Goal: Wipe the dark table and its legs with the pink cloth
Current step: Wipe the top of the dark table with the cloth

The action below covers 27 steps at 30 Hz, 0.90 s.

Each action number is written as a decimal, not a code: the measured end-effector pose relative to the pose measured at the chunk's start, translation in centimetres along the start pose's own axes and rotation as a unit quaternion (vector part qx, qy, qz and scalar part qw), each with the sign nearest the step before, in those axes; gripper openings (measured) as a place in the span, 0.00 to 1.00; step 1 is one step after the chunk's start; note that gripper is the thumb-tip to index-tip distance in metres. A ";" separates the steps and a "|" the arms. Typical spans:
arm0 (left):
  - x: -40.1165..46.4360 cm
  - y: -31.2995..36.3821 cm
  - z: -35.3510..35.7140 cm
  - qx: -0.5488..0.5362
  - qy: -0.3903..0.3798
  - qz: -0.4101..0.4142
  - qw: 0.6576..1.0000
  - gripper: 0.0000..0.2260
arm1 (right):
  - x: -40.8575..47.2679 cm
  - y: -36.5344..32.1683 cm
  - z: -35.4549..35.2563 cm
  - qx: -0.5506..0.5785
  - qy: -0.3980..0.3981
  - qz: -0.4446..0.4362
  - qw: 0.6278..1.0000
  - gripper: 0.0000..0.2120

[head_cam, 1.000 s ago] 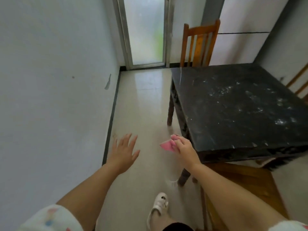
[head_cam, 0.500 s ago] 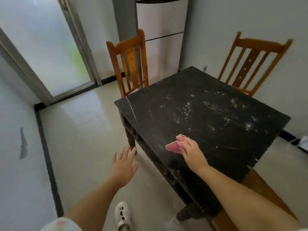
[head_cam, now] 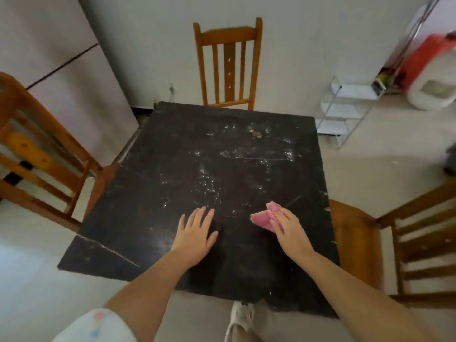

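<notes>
Legs of the dark square stone-topped table hidden beneath its top, folded pink cloth partly covered by the right hand, red and white container blurred at the right edge

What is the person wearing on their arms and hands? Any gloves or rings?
No gloves, and no rings or watch that I can see. The left hand and the right hand are bare, and so are both forearms. A short white sleeve with little pink, blue and yellow shapes shows at the left upper arm. The right sleeve is out of view.
</notes>
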<state>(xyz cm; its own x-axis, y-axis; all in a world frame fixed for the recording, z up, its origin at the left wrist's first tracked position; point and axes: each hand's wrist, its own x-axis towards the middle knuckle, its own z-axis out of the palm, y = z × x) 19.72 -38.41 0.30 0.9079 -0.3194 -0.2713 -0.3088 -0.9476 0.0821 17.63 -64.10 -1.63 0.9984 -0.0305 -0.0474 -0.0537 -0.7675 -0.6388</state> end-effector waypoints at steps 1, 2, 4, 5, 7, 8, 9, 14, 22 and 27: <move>1.5 0.3 -0.1 0.002 -0.001 0.019 1.000 0.27 | 1.1 0.4 0.1 -0.001 0.008 0.009 1.000 0.19; 3.1 0.5 -0.1 0.004 -0.002 0.035 0.999 0.28 | 2.4 0.7 0.0 0.002 0.018 0.017 1.000 0.19; 6.4 0.8 -0.3 0.002 -0.002 0.045 0.999 0.29 | 5.6 1.3 -0.5 0.032 0.034 0.028 0.999 0.19; 7.6 0.9 -0.5 -0.002 -0.003 0.041 0.999 0.28 | 7.0 1.3 -0.9 0.056 0.042 0.032 0.997 0.19; 11.8 1.0 -0.6 -0.017 -0.008 0.029 0.999 0.27 | 10.9 2.2 -2.2 0.076 0.062 0.041 0.994 0.18; 14.1 1.0 -0.7 -0.018 -0.009 0.026 0.999 0.27 | 13.0 2.8 -3.0 0.064 0.071 0.040 0.995 0.18; 16.4 1.0 -0.9 -0.016 -0.010 0.027 0.999 0.27 | 15.2 3.5 -3.9 0.051 0.080 0.041 0.995 0.18; 26.7 1.4 -0.6 -0.031 0.039 0.010 0.999 0.25 | 27.1 7.9 -8.2 0.045 0.170 0.056 0.983 0.19; 28.6 0.8 1.0 -0.038 0.113 0.009 0.993 0.29 | 35.5 14.4 -5.2 -0.190 0.048 0.090 0.976 0.23; 28.5 1.1 0.4 -0.053 0.097 0.011 0.994 0.25 | 23.7 9.6 -1.9 -0.120 -0.051 -0.031 0.991 0.25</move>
<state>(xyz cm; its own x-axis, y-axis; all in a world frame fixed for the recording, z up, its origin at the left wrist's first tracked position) 45.16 -48.52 -7.69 0.9418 -0.3268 -0.0783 -0.3077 -0.9323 0.1898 40.82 -73.35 -7.43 0.9922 0.0761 -0.0991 0.0247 -0.8968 -0.4418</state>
